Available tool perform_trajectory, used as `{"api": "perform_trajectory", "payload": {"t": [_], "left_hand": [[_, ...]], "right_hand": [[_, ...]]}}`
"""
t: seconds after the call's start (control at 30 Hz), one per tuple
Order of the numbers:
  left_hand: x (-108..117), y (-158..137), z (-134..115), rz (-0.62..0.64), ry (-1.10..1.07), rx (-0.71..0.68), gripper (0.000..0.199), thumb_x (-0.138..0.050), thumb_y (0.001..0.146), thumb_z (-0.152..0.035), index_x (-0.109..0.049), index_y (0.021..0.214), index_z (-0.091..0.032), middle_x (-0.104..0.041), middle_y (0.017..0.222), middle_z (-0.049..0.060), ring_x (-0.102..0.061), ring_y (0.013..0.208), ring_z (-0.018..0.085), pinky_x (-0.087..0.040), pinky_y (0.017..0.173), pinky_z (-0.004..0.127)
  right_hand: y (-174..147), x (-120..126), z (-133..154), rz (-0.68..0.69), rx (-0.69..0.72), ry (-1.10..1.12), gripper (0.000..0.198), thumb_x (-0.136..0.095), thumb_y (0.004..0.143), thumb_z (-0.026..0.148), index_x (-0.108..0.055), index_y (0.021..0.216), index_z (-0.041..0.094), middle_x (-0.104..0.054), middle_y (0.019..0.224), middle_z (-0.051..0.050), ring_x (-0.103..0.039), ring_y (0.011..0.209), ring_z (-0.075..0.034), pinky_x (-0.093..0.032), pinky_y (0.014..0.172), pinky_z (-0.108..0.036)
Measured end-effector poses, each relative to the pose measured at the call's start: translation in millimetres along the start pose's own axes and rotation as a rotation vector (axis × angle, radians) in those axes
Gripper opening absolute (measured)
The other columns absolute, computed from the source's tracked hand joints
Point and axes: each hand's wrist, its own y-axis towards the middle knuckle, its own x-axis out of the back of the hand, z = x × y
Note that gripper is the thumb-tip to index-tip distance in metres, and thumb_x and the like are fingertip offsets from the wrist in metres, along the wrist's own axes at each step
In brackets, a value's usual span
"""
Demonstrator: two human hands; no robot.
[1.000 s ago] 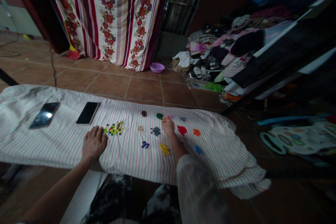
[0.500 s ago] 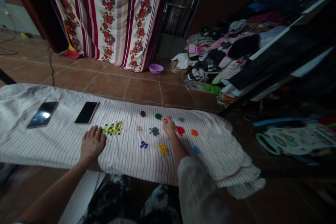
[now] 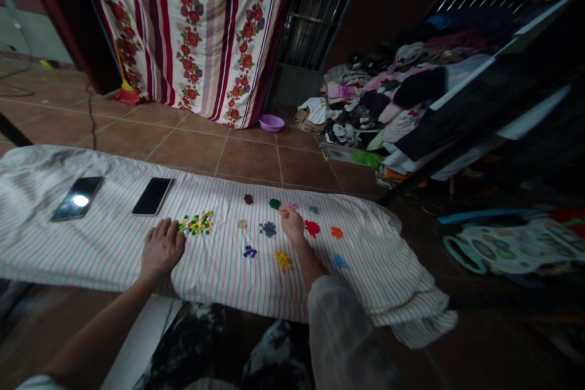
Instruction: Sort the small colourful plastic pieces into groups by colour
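Observation:
My left hand (image 3: 163,247) lies flat on the striped cloth (image 3: 214,280), fingers stretched out, beside a mixed pile of small green, yellow and white pieces (image 3: 197,223). My right hand (image 3: 291,223) has its fingers pinched together just below the dark green pile (image 3: 274,203); whatever is between the fingertips is too small to make out. Around it lie sorted little piles: grey pieces (image 3: 267,229), red pieces (image 3: 312,229), yellow pieces (image 3: 283,260), pink pieces (image 3: 293,205), orange pieces (image 3: 337,232), blue pieces (image 3: 340,261), purple pieces (image 3: 249,251), beige pieces (image 3: 241,223) and brown pieces (image 3: 248,199).
Two phones, a glossy one (image 3: 77,198) and a dark one (image 3: 153,196), lie on the cloth at left. Beyond are a floral curtain (image 3: 210,36), a purple basin (image 3: 272,124) and a heap of clothes (image 3: 365,94). A dark bar (image 3: 411,183) slants at right.
My right hand has dropped very slightly away from the dark green pile, uncovering more of the pink pieces. My left hand stays in place. The view has shifted a little.

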Motion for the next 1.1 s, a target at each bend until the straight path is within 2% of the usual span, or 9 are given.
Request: {"api": "perform_trajectory", "payload": {"t": [0.23,0.4,0.57,0.83,1.1], "left_hand": [[-2,1,0,0.009,0.089,0.016,0.043,-0.034,0.089,-0.034,-0.055,0.119,-0.012,-0.055,0.128,0.017,-0.045,0.125,0.030,-0.034,0.101,0.045],[-2,1,0,-0.008,0.074,0.025,0.041,-0.035,0.089,-0.033,-0.055,0.118,-0.012,-0.056,0.128,0.017,-0.046,0.124,0.030,-0.034,0.101,0.045],[-3,1,0,-0.053,0.015,0.040,0.040,-0.038,0.087,-0.031,-0.053,0.119,-0.013,-0.058,0.124,0.017,-0.047,0.123,0.028,-0.033,0.103,0.045],[-11,0,6,-0.079,-0.054,0.049,0.033,-0.035,0.088,-0.023,-0.055,0.113,-0.013,-0.057,0.123,0.018,-0.047,0.123,0.029,-0.033,0.104,0.048],[-15,1,7,-0.101,-0.052,0.075,0.030,-0.032,0.088,-0.016,-0.055,0.106,-0.014,-0.057,0.119,0.018,-0.049,0.118,0.029,-0.035,0.102,0.048]], "right_hand": [[-12,14,8,-0.042,0.126,-0.001,0.032,-0.042,0.087,0.016,-0.068,0.105,0.019,-0.071,0.102,-0.005,-0.063,0.094,-0.018,-0.043,0.084,-0.026],[-22,19,23,-0.077,0.208,0.057,0.032,-0.041,0.085,0.016,-0.068,0.103,0.018,-0.071,0.101,-0.006,-0.062,0.094,-0.018,-0.043,0.085,-0.027],[-35,17,41,-0.043,0.251,0.065,0.031,-0.041,0.085,0.016,-0.068,0.100,0.020,-0.071,0.099,-0.005,-0.063,0.090,-0.018,-0.044,0.084,-0.027],[-46,-3,83,0.084,0.386,0.143,0.030,-0.042,0.085,0.017,-0.069,0.099,0.022,-0.071,0.099,-0.003,-0.063,0.094,-0.017,-0.044,0.086,-0.026],[-54,-43,139,0.237,0.536,0.207,0.030,-0.044,0.087,0.015,-0.069,0.101,0.022,-0.070,0.101,-0.003,-0.061,0.097,-0.015,-0.043,0.090,-0.024]]}}
